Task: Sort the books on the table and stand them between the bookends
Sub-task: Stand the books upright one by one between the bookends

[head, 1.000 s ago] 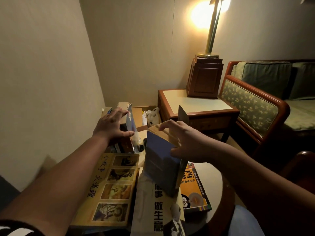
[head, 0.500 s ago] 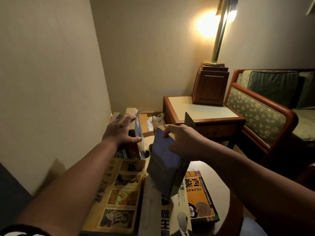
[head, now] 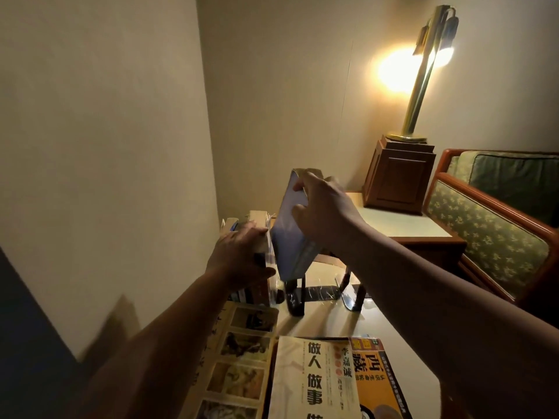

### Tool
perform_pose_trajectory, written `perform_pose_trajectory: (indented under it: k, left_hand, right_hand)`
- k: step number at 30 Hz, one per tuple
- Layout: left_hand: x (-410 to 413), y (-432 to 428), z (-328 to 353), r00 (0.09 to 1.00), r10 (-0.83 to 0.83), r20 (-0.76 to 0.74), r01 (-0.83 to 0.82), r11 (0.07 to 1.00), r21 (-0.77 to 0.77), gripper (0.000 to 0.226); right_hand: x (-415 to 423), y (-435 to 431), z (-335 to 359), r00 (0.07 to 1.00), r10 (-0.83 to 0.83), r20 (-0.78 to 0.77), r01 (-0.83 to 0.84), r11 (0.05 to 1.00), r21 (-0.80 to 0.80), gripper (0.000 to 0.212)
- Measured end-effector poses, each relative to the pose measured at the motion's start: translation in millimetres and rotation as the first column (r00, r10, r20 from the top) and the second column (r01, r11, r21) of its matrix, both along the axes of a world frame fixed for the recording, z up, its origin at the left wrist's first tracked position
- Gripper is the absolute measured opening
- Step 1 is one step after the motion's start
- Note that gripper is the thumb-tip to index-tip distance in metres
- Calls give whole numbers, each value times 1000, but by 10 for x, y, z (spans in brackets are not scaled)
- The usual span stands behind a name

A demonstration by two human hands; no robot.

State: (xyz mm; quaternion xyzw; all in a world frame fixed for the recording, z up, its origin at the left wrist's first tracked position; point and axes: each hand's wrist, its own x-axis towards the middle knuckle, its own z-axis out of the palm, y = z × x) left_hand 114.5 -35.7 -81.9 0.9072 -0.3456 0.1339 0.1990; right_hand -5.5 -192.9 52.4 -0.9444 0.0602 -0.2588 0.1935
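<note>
The blue book hangs tilted over the table's far-left edge. The right hand grips its top edge with curled fingers. Just left of it, the left hand rests with loose fingers on the standing books, and a black bookend stands below.

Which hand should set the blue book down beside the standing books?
Right. The right hand grips the blue book, which is tilted above the gap by the bookend. The left hand is occupied, resting on the standing books, apparently steadying them.
</note>
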Motion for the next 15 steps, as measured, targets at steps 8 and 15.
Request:
perform_pose_trajectory:
  k: [8,15]
  left_hand:
    - [-6,-34,13,996,-65,63,68,996,-57,92]
    - [69,-4,-52,995,-73,75,79,994,-79,93]
  right_hand:
    - [517,170,-292,993,-43,-108,47,998,33,43]
    - [759,215,-700,980,-58,-190,82,989,119,41]
